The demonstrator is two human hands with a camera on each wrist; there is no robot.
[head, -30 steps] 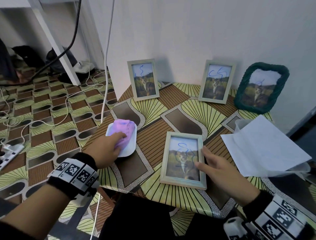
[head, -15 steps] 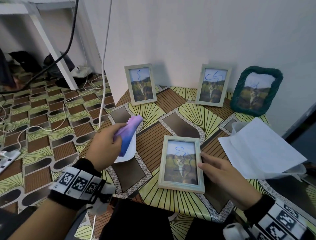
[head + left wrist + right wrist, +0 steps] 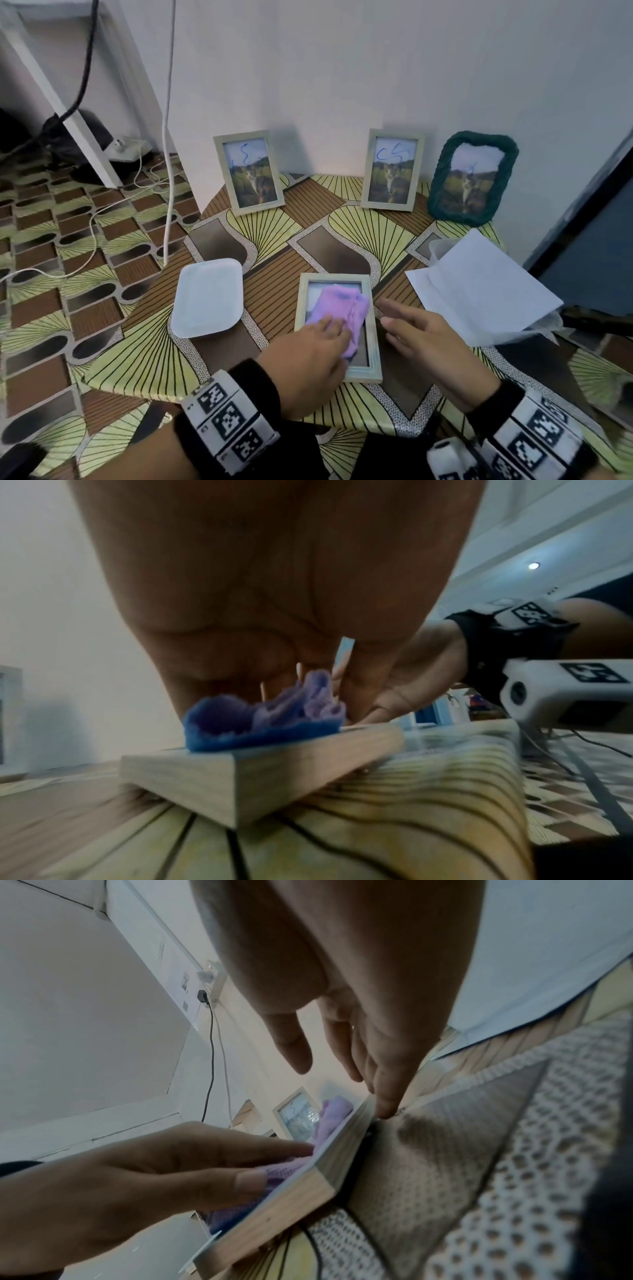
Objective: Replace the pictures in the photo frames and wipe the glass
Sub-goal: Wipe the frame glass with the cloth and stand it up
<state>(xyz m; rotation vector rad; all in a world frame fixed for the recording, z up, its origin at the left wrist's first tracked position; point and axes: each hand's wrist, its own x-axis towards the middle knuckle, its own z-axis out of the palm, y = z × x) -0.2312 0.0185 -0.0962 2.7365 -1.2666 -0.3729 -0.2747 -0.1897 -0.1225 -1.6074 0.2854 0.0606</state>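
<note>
Item one, as I see it: a pale wooden photo frame (image 3: 368,368) lying flat near the front edge of the patterned surface (image 3: 274,222). On its glass, a purple cloth (image 3: 342,310), pressed down by my left hand (image 3: 308,363) with fingers laid straight over it. My right hand (image 3: 435,346) is released, fingers extended, fingertips (image 3: 385,1107) touching the frame's right edge. Left of the frame: a white tray (image 3: 207,303). Right: white paper sheets (image 3: 479,291). Against the wall: two matching upright frames (image 3: 248,171) (image 3: 392,169) and a green-bordered frame (image 3: 471,178).
</note>
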